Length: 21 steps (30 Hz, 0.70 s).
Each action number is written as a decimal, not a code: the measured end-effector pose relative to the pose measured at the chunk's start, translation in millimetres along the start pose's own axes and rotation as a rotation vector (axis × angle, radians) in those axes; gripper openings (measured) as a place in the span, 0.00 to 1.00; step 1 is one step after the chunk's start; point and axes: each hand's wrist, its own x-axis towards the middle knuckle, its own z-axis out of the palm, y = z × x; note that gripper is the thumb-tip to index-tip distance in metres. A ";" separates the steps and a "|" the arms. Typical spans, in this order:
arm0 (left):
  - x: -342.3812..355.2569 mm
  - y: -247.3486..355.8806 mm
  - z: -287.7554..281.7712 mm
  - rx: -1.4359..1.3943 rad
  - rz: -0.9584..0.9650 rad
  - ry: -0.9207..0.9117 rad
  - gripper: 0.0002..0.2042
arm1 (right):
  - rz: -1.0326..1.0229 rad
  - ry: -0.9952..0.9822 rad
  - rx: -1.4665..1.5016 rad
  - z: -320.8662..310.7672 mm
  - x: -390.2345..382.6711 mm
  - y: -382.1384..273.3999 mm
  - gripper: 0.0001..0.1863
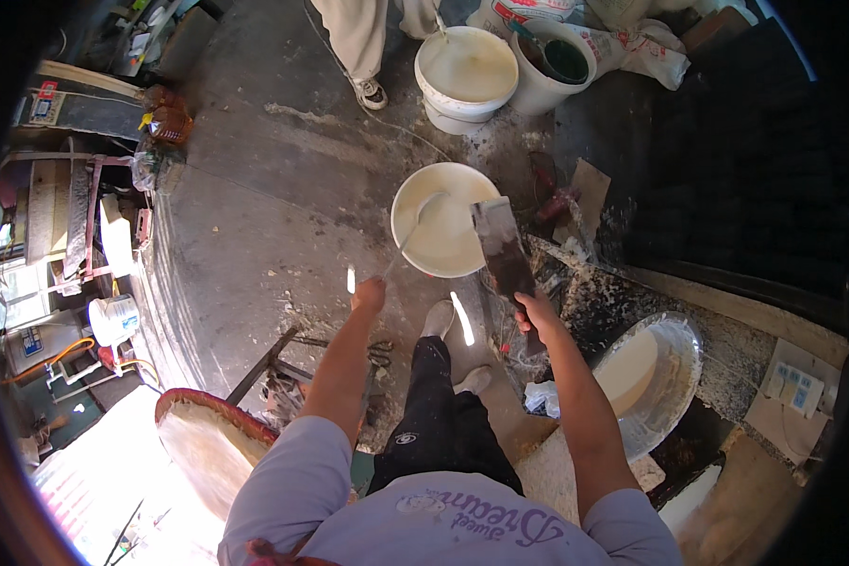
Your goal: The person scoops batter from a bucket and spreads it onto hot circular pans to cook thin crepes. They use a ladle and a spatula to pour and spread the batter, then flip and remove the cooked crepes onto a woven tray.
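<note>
1. Currently, the left hand [369, 296] grips a ladle [431, 208], its bowl ahead in a white bucket [446, 166] of pale liquid [459, 241]
2. Right hand [538, 316] clasps a broad scraper [505, 247], blade ahead
3. Both tools likely stiff, slippery if wet; best held by handles

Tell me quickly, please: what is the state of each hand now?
Left hand: closed, holding the ladle by its handle.
Right hand: closed, holding the broad flat tool.

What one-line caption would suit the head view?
Left hand holding a ladle at a white bucket of pale liquid, right hand gripping a wide flat-bladed tool at its rim.
</note>
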 end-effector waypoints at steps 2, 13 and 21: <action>4.9 -27.1 8.2 -0.339 -0.079 -0.224 0.12 | 0.011 0.001 -0.027 -3.3 11.6 5.6 0.09; -90.2 -6.6 -117.9 -0.918 -0.261 -0.819 0.10 | 0.140 0.058 -0.194 -30.7 16.4 57.0 0.11; -164.4 80.2 -269.7 -0.800 -0.225 -0.833 0.08 | -0.169 -0.161 0.067 19.5 0.8 42.5 0.08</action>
